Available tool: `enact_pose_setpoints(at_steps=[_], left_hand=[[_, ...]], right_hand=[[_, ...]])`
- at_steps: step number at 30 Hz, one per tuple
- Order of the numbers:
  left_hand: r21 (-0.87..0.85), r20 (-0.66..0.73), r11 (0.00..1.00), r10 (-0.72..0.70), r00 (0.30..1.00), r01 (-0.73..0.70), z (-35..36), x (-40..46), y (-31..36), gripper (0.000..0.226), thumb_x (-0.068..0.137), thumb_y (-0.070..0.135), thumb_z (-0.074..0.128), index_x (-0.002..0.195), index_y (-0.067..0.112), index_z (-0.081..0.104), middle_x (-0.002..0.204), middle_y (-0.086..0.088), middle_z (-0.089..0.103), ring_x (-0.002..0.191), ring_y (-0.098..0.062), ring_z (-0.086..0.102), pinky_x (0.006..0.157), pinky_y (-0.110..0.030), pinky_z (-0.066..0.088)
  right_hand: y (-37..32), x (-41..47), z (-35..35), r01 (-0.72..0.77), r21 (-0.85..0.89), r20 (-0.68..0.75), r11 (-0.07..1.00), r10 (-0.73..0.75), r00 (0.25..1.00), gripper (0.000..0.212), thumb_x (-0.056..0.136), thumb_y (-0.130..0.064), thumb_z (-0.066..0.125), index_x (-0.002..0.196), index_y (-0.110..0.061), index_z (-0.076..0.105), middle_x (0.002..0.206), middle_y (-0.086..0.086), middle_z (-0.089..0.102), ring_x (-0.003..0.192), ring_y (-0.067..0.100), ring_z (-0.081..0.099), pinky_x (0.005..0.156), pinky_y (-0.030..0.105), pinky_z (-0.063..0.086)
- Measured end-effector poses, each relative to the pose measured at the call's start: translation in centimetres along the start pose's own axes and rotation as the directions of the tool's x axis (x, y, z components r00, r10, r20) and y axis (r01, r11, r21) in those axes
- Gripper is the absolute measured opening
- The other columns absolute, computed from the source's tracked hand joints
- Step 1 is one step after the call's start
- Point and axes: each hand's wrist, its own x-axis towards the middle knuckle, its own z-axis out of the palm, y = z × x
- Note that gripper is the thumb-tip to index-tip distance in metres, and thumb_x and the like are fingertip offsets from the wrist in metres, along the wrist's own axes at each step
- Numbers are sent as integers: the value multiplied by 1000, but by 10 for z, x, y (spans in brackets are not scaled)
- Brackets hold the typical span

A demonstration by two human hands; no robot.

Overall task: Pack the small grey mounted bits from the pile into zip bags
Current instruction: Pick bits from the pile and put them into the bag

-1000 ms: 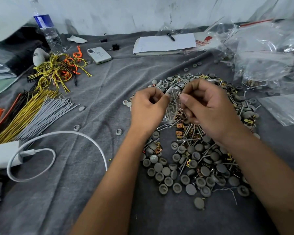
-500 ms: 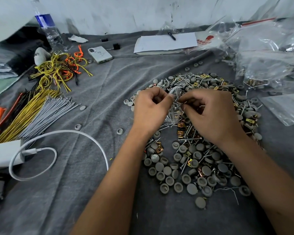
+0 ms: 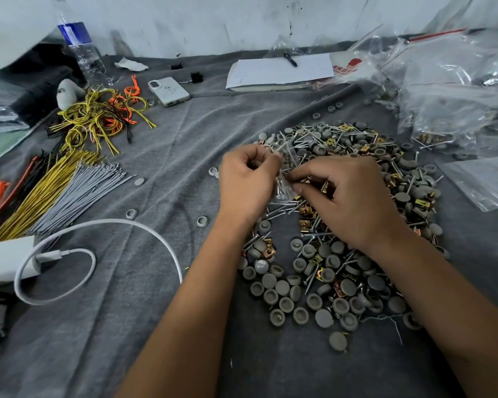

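A dark grey cloth-covered desk (image 3: 133, 326) carries everything. Right of centre spreads the big pile of small grey round capped bits, silver screws and brass clips (image 3: 348, 271), too many to count. Far right lies a heap of clear plastic zip bags (image 3: 454, 90), their number unclear. At the left lie bundles of yellow, grey, orange and black cable ties (image 3: 55, 191), one white charger cable (image 3: 104, 234), one white phone (image 3: 169, 91) and one plastic water bottle (image 3: 81, 50). Over the pile's far part, the left hand (image 3: 246, 182) pinches one small clear zip bag (image 3: 285, 173) with curled fingers, while the right hand (image 3: 348, 196) pinches at the bag's mouth. Compared with a second ago, both hands sit lower and nearer the pile, the right hand flatter over it.
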Motion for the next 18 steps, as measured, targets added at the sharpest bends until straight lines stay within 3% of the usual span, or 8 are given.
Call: enact_pose_setpoints(at_steps=[5, 10, 15, 18], left_hand=[[-84, -101, 996, -45, 994, 37, -3, 3, 0, 23, 95, 6, 67, 76, -7, 63, 59, -12, 56, 44, -13, 49, 44, -21, 40], [-157, -117, 986, -69, 991, 51, -6, 5, -2, 25, 93, 6, 67, 69, 4, 63, 57, -3, 56, 48, -12, 48, 45, -21, 39], [-174, -135, 984, -68, 989, 44, -7, 7, -3, 30, 94, 6, 65, 64, 10, 61, 54, 1, 56, 48, -10, 49, 46, -21, 40], [-197, -160, 980, -71, 985, 39, -9, 7, -3, 29, 94, 6, 65, 65, 11, 62, 55, 3, 57, 48, -8, 50, 46, -21, 42]], right_hand=[[-1, -1, -2, 15, 13, -50, 1000, -14, 999, 16, 85, -9, 82, 101, -8, 79, 98, -1, 76, 84, -11, 58, 80, 2, 44], [-4, 1, -2, 102, 41, 0, 994, -102, 995, 18, 91, -5, 75, 108, -8, 78, 106, 0, 77, 98, 8, 71, 91, 21, 55], [-5, -1, -1, 116, 76, -18, 990, -115, 993, 24, 93, 1, 71, 114, -8, 77, 109, -3, 77, 97, 2, 70, 88, 12, 51], [-6, -1, -3, 140, 58, -92, 988, -135, 987, 14, 90, -7, 77, 104, -7, 76, 100, -5, 73, 85, 4, 68, 79, 7, 46]])
